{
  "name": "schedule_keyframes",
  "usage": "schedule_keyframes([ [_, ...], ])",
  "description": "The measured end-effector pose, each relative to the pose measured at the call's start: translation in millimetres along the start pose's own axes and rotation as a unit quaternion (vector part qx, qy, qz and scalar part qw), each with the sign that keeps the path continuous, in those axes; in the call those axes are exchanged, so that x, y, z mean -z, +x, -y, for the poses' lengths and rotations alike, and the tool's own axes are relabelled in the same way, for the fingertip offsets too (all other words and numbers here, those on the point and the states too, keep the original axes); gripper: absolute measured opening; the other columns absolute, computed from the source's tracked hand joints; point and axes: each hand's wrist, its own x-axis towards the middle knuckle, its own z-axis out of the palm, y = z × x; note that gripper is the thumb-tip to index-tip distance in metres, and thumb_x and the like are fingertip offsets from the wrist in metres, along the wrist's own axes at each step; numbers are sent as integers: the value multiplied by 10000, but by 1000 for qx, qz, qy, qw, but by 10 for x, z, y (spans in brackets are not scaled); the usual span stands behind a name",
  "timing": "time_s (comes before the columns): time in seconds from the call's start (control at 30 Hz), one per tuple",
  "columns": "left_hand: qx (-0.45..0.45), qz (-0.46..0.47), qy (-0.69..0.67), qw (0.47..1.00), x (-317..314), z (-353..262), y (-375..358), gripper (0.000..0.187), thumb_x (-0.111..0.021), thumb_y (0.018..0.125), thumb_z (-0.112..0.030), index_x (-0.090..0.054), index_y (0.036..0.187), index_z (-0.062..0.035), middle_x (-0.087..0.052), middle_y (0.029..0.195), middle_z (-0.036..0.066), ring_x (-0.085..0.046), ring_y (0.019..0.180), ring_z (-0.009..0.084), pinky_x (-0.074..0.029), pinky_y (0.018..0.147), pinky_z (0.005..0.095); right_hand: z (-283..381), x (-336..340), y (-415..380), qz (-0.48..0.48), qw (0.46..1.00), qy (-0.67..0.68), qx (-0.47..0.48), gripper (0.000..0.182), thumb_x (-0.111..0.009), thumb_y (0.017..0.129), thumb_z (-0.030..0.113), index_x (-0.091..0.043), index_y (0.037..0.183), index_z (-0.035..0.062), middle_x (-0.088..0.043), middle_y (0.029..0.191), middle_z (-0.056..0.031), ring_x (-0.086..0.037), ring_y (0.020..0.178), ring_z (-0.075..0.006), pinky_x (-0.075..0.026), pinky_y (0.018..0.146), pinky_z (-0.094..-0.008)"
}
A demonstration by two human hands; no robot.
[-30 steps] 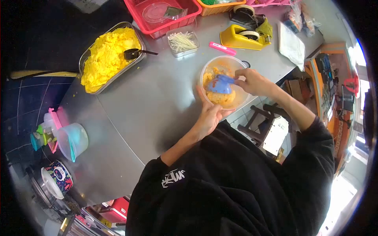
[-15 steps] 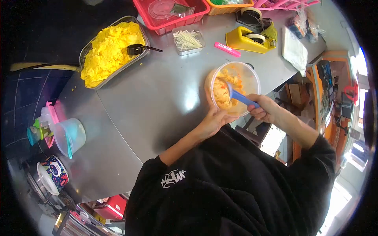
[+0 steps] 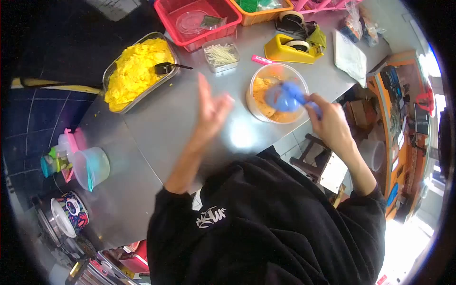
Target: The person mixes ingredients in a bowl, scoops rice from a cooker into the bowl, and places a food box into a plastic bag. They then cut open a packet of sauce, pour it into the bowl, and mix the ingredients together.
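My right hand (image 3: 331,122) is closed around the handle of a blue scoop (image 3: 285,97), blurred by motion, which is over a clear round plastic tub (image 3: 252,111). An orange, crumbly mixture (image 3: 261,90) lies inside the tub, partly hidden behind the scoop. Away from the tub, my left hand (image 3: 212,111) is in the air above the metal table with its fingers apart and nothing in it. Beyond it stands a metal tray (image 3: 137,105) heaped with yellow dough-like mass (image 3: 137,69). A black measuring spoon (image 3: 164,68) rests on that mass.
Toothpick-like sticks fill a small clear box (image 3: 221,57). Along the back are a red basket (image 3: 190,40), an orange basket (image 3: 266,16) and a yellow tape dispenser (image 3: 289,51). A pink marker (image 3: 261,60) lies behind the tub. A translucent jug (image 3: 95,166) stands left.
My left hand has let go of the tub and moved left, fingers spreading. My right hand has raised the scoop from the mixture and turned it.
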Motion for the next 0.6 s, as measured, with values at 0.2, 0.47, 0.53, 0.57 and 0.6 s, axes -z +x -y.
schedule_keyframes([
  [0.2,-508,-277,399,712,1113,-1739,1083,521,-631,840,-201,-436,1293,-33,-436,1321,192,-500,1125,294,-399,929,369,-284,-587,303,80,986,-146,21,201,-570,816,167,-642,983,81,-638,797,-214,-616,731,-395,-504,675,-455],
  [0.47,-419,-347,749,379,2097,-2464,1637,438,-541,862,-459,-548,1227,-216,-564,1243,35,-542,1101,254,-334,952,479,-213,-510,292,57,978,-201,-25,133,-531,819,165,-617,862,75,-645,738,-157,-648,694,-330,-527,618,-429],
  [0.53,-509,-341,687,390,1868,-2279,1187,315,-556,873,-387,-610,1158,-263,-621,1113,-57,-580,1006,193,-419,838,328,-337,-784,149,37,984,-176,-12,177,-552,829,205,-603,944,81,-636,728,-162,-642,667,-336,-520,631,-446],
  [0.57,-536,-339,684,360,1769,-2125,916,306,-550,879,-378,-623,1154,-266,-630,1088,-88,-589,955,156,-424,804,298,-330,-759,94,60,989,-132,-26,228,-568,841,241,-596,1006,87,-627,743,-193,-633,668,-354,-509,647,-461],
  [0.6,-491,-333,726,346,1664,-1879,545,341,-566,875,-350,-601,1197,-244,-634,1090,-72,-583,913,117,-430,783,276,-331,-757,-12,39,992,-119,-31,283,-579,837,262,-586,1069,99,-630,793,-204,-632,710,-380,-518,652,-459],
])
